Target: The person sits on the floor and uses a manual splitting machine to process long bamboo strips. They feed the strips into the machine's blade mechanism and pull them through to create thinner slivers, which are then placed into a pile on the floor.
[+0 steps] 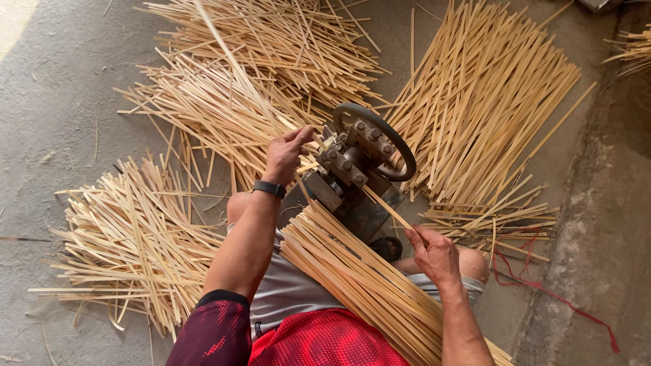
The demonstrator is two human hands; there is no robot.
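Bamboo is everywhere in my view: pale split strips lie in heaps on the concrete floor [47,102], one heap at left [129,244], one ahead [251,81] and a big fan of them at right [481,102]. A bundle of strips [366,285] rests across my lap, slanting toward the small metal splitting machine [352,169] with its dark wheel [400,146] that sits just past my knees. My left hand [286,154], with a black wristband [269,189], has its fingers pinched on a thin strip [227,57] at the machine's far side. My right hand [434,254] has its fingers closed on one strip [386,207] that runs from the bundle into the machine. I judge this to be mid-feed: one strip goes through the rollers. The next move calls for a steady, straight pull from the left while the right guides the strip in line.
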